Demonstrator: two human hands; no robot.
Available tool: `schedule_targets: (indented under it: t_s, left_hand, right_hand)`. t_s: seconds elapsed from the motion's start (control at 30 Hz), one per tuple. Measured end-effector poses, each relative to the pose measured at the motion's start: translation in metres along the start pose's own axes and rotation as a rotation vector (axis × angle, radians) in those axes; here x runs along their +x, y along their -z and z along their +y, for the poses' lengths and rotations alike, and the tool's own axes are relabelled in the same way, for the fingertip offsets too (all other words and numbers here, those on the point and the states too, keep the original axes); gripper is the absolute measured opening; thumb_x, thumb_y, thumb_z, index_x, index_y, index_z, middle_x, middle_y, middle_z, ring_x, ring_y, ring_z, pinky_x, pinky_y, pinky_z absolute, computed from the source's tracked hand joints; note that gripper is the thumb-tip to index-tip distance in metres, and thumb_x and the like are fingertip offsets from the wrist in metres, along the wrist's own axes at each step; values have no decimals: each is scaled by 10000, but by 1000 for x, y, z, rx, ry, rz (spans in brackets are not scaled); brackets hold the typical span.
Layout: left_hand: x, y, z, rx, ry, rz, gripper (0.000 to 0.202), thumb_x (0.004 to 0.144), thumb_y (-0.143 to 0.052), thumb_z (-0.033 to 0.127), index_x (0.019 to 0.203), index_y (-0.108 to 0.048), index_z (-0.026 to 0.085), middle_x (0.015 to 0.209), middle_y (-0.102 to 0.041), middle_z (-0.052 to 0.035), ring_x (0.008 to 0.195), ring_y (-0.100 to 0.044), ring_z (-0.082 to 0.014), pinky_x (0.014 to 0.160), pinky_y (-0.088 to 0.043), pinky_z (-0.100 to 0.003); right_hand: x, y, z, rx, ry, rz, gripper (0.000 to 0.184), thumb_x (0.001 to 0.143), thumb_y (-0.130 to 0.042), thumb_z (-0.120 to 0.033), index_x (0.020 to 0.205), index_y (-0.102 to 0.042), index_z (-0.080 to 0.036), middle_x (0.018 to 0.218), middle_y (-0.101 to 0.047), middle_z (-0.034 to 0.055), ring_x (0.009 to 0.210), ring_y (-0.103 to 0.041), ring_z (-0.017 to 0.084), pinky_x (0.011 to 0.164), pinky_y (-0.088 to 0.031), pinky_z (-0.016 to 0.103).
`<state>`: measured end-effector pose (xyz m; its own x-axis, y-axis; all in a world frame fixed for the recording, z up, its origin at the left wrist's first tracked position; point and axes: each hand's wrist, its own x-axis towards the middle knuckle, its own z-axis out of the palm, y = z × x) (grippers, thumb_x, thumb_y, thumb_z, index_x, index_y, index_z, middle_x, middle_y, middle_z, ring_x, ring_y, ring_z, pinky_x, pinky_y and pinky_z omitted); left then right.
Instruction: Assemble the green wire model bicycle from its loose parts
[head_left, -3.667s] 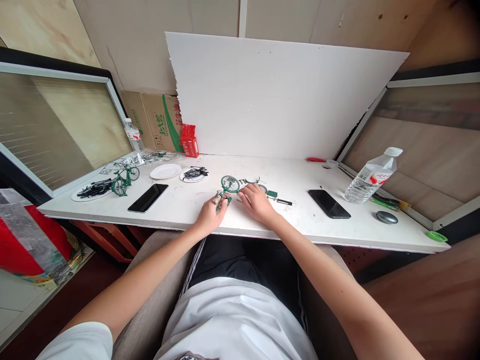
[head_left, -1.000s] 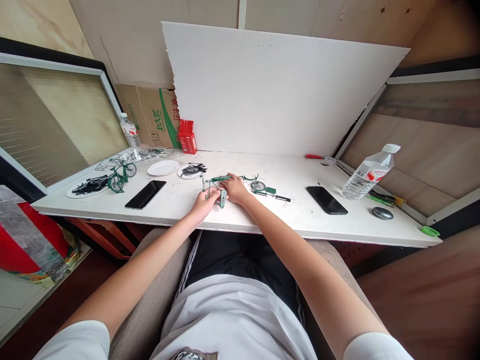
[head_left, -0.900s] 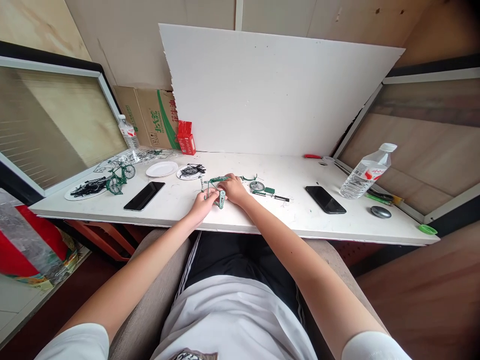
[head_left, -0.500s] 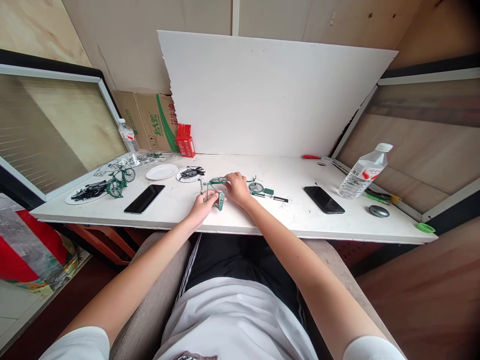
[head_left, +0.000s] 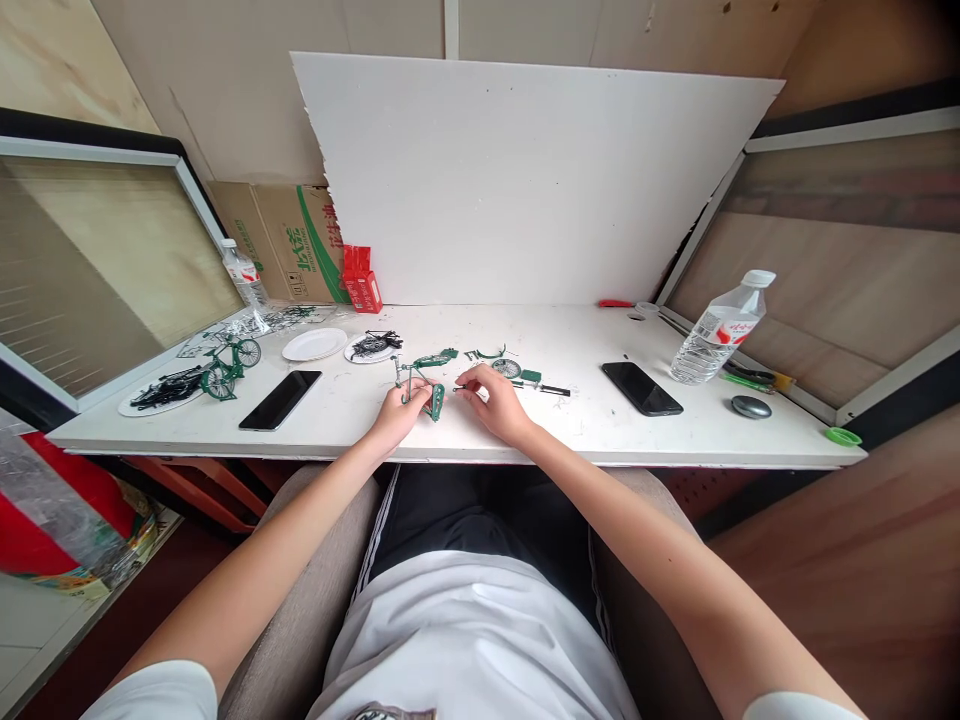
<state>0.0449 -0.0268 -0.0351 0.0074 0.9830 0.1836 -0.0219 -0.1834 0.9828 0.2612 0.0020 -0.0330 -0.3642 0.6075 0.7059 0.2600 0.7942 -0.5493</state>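
Thumb and fingers of the left hand (head_left: 399, 412) are clamped on a green bicycle frame (head_left: 437, 402), while the fingertips of the right hand (head_left: 495, 398) are pinched together on a small dark piece (head_left: 459, 388), too small to identify. Farthest left, an assembled green model bicycle (head_left: 229, 366) stands against a plate of black parts (head_left: 127, 407); next come a phone (head_left: 280, 400), a bare white plate (head_left: 315, 345) and a smaller plate (head_left: 349, 350) heaped with more black pieces. The held frame is over the table (head_left: 360, 448) in front of the person, a green wheel-like part (head_left: 433, 360) lying just behind it. The dark piece points toward the frame across a narrow gap, so the step in hand looks like fitting a small part to it. That move would call for a steady left grip and a precise alignment of the pinched end before any push. Past the right hand lie a curved green strip (head_left: 491, 353), a spoked wheel (head_left: 506, 368) and a green rectangular part (head_left: 531, 376), all loose.
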Motion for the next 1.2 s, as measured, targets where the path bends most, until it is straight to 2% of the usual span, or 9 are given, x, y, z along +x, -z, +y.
schedule_targets:
  t_s: [0.17, 0.37, 0.57, 0.73, 0.97, 1.2]
  left_hand:
    - [0, 0, -3, 43, -15, -26, 403, 860, -739, 501, 1056, -706, 151, 911, -789, -116, 852, -724, -250, 773, -555, -355]
    - [3, 1, -9, 101, -41, -40, 365, 862, -735, 482, 1026, -719, 156, 851, -711, -65, 764, -654, -206, 705, -532, -318]
    - [2, 0, -7, 83, -32, -47, 362, 861, -734, 467, 1040, -721, 152, 824, -675, -51, 744, -634, -197, 678, -533, -310]
    - [2, 0, -7, 76, -31, -46, 360, 848, -755, 468, 1026, -730, 156, 800, -685, -55, 729, -648, -206, 665, -537, -317]
    - [4, 3, -12, 117, -54, -54, 320, 892, -713, 435, 1047, -749, 157, 811, -722, -64, 727, -679, -212, 704, -557, -333]
    - [4, 3, -8, 68, -31, -34, 348, 851, -749, 461, 1014, -752, 153, 838, -739, -79, 765, -690, -225, 697, -559, -330]
  right_hand:
    - [0, -3, -5, -9, 32, -5, 119, 1043, -617, -311, 1109, -678, -232, 1029, -717, 69, 914, -686, 220, 859, -573, 402]
    - [-3, -5, -4, -63, 131, -123, 167, 1056, -593, -310, 1173, -679, -227, 1093, -723, 91, 915, -687, 212, 846, -598, 393]
    - [-3, -7, -1, -142, 185, -143, 204, 1076, -531, -281, 1166, -708, -233, 1080, -714, 113, 1000, -690, 245, 893, -602, 427]
    - [-4, -7, 2, -134, 182, -152, 252, 1078, -524, -294, 1177, -749, -239, 1115, -719, 129, 1034, -694, 264, 916, -609, 462]
    - [-5, -8, 3, -159, 220, -148, 274, 1080, -536, -316, 1147, -793, -249, 1088, -714, 116, 1006, -691, 255, 875, -608, 430]
    - [-4, -7, 3, -173, 218, -147, 257, 1072, -535, -282, 1156, -775, -247, 1120, -696, 122, 1056, -669, 263, 897, -598, 439]
